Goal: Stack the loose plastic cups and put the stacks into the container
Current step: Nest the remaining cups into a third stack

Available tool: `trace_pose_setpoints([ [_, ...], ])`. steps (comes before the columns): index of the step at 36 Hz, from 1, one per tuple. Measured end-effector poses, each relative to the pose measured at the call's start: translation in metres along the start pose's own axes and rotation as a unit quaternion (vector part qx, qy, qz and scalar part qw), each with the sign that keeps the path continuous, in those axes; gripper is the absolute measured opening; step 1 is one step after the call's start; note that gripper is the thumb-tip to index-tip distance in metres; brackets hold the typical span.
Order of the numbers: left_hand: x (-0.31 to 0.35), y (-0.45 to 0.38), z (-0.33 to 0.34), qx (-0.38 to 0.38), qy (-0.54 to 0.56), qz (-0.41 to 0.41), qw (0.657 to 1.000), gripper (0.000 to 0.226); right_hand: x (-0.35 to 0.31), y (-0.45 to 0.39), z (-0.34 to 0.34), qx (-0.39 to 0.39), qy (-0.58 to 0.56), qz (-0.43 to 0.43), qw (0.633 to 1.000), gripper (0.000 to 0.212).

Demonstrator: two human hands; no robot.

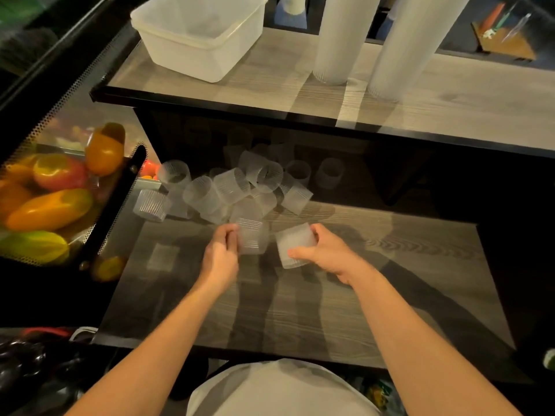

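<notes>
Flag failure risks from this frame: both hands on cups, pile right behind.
1. The left hand and right hand each hold a cup, and; nesting them misaligned could jam or crush the thin ribbed walls.
2. The loose pile lies just behind the hands; a bump could roll cups off the lower shelf.
3. The container sits on the upper shelf, so a carried stack could come apart.

Left hand [221, 256] grips a ribbed cup [251, 237]; right hand [326, 253] grips another [292, 247]. Loose cups [228, 190] heaped behind on lower bench [360, 295]. Container [198, 34] and two tall stacks [339, 40] on upper shelf [435, 106].
</notes>
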State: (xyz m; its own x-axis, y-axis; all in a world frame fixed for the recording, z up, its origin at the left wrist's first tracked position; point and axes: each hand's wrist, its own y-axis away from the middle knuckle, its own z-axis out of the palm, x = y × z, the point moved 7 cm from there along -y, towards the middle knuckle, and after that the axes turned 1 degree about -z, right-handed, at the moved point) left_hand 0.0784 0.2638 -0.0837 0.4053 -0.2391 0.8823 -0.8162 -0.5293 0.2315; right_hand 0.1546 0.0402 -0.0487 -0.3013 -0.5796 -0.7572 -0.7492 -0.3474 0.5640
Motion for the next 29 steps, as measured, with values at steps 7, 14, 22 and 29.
trace_pose_setpoints([
  [7, 0.028, 0.007, 0.03, -0.157, 0.33, -0.141, 0.92, 0.031, -0.009, 0.0, 0.011, -0.053, 0.128, -0.025, 0.99, 0.079],
  [14, 0.033, 0.002, 0.028, -0.271, 0.373, -0.203, 0.864, 0.048, -0.022, 0.01, 0.02, -0.145, 0.132, -0.076, 0.978, 0.076],
  [22, 0.026, -0.022, -0.004, -0.085, 0.216, -0.147, 0.962, 0.013, -0.03, 0.009, 0.035, -0.214, 0.038, -0.091, 0.972, 0.072],
  [29, 0.05, -0.031, -0.018, -0.023, -0.045, 0.046, 0.998, 0.016, -0.044, -0.002, 0.044, -0.219, 0.093, -0.091, 0.967, 0.081],
])
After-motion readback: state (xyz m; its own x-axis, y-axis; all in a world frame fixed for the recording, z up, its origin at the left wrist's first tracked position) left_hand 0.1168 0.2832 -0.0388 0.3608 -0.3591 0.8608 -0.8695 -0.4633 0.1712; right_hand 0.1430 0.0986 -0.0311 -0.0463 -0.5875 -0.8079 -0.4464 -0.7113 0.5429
